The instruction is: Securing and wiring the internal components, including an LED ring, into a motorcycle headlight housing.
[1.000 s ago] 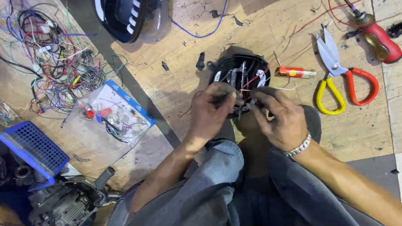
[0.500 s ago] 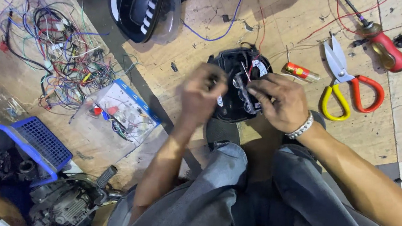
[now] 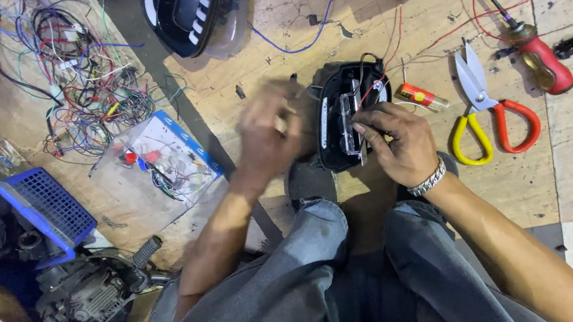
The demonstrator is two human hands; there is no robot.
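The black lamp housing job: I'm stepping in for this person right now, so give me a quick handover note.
Right hand: steadies the black lamp housing on the wooden floor, fingers on its inner strip.
Left hand: blurred, just left of the housing; grip unclear.
Housing is open, red and black wires showing inside.
Nearby: scissors, red-handled screwdriver, small red cylinder.
Housing not closed up yet.

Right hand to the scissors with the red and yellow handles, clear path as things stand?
Probably yes. The right hand rests on the black housing, and the scissors lie open on the wooden floor just beside it. Only bare wood shows between them; the small red cylinder sits off that line.
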